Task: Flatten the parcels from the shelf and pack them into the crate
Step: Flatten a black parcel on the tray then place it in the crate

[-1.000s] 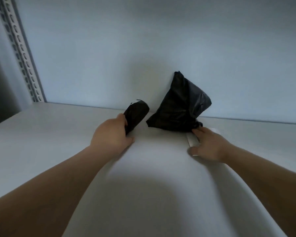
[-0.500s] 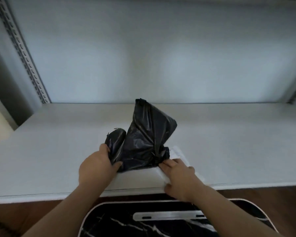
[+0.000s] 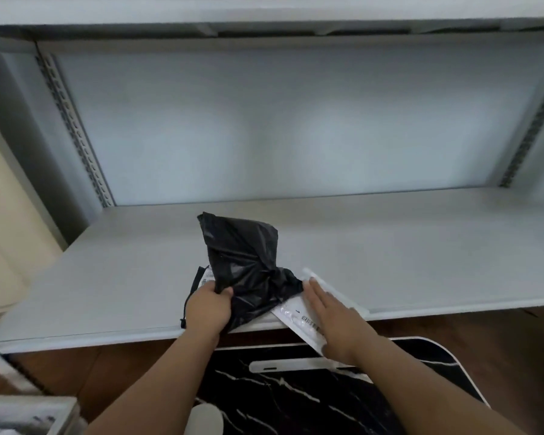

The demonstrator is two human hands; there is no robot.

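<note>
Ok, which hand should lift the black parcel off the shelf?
Left hand: it already grips the black parcel. The right hand lies flat on the white mailer beside it.

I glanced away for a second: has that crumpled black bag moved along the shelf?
Yes. The black bag has come forward from the shelf's back wall to the shelf's front edge, gripped by the left hand.

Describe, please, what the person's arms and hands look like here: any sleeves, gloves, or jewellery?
Both forearms are bare as far as the picture shows, with no sleeves in view. The left hand and the right hand wear no gloves, and no rings, watch or bracelet show. Nothing is marked on them.
</note>
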